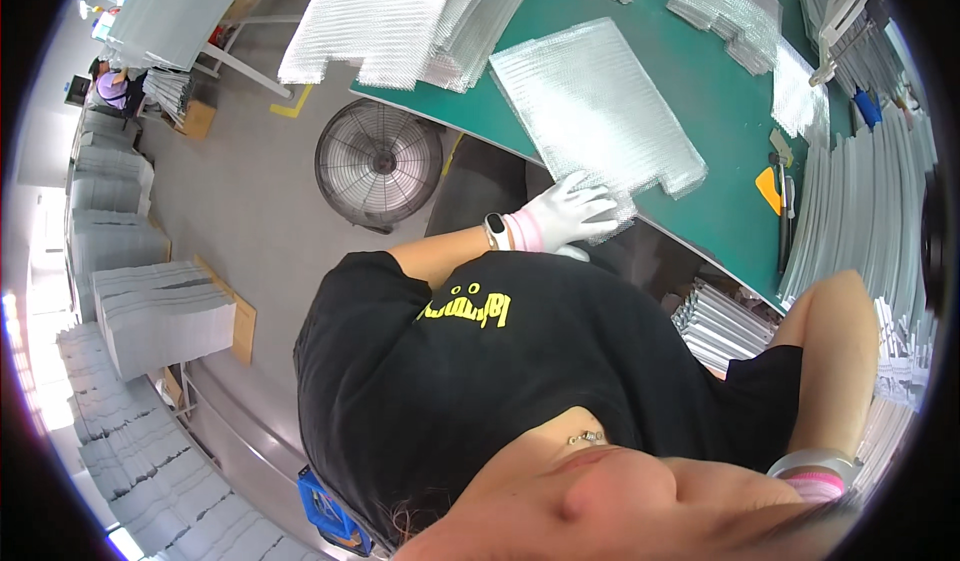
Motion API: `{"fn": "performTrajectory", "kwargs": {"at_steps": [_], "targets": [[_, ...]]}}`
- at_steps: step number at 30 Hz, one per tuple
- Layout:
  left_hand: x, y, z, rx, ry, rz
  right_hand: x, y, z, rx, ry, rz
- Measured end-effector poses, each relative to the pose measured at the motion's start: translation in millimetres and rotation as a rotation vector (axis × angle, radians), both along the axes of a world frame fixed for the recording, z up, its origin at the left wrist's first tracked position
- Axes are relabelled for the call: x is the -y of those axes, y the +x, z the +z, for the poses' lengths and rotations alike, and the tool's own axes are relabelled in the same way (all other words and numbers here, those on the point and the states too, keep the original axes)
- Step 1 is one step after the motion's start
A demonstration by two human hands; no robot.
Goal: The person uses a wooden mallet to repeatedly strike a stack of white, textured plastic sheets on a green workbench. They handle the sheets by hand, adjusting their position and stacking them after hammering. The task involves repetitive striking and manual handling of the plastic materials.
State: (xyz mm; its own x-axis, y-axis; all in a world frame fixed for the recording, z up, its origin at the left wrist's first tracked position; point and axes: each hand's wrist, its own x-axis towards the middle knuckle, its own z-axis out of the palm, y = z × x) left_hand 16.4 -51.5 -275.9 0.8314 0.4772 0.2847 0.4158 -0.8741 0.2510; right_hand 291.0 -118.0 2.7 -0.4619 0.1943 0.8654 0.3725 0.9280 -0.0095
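My left hand (568, 213), in a white glove with a pink cuff, lies on the near corner of a silvery bubble-textured sheet (600, 91). Its fingers are spread over the sheet and the thumb stands apart, nearer my body. The sheet has a notched near edge, and that corner hangs past the edge of the green table (725, 186). On the right, my bent right arm (835, 351) is raised toward my head. Only a pink cuff and a silvery band show at its wrist; the right hand itself is out of sight.
Stacks of similar sheets (400, 21) stand at the table's far left, more (725, 11) at the far right. A yellow-handled tool (768, 190) lies near upright grey panels (860, 211). A round floor fan (383, 164) stands left of the table. Panel stacks (165, 316) line the left side.
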Motion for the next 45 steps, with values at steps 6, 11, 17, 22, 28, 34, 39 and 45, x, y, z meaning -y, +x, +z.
{"fn": "performTrajectory", "kwargs": {"at_steps": [6,11,17,22,28,34,39,45], "targets": [[5,-27,-16,0.008,0.078,-0.088,-3,4,-8,-0.049,0.027,-0.01],[7,-30,-46,0.021,0.299,-0.081,-19,9,-14,-0.149,0.136,-0.062],[10,-25,-40,-0.039,0.365,-0.06,-101,35,-108,-0.506,0.079,-0.543],[18,-31,-49,-0.03,0.362,-0.05,-156,47,-240,0.103,-0.722,-0.767],[35,-51,-35,-0.023,0.275,-0.026,-162,56,-257,0.26,-0.956,-0.755],[44,-87,-39,-0.099,-0.168,0.068,-151,53,-269,0.139,-0.962,-0.706],[29,-39,-17,1.249,-1.789,0.413,-115,32,-259,0.11,-1.04,-0.72],[31,-59,-1,1.073,-1.403,0.517,-23,9,-234,-0.084,-1.356,-0.781]]}}
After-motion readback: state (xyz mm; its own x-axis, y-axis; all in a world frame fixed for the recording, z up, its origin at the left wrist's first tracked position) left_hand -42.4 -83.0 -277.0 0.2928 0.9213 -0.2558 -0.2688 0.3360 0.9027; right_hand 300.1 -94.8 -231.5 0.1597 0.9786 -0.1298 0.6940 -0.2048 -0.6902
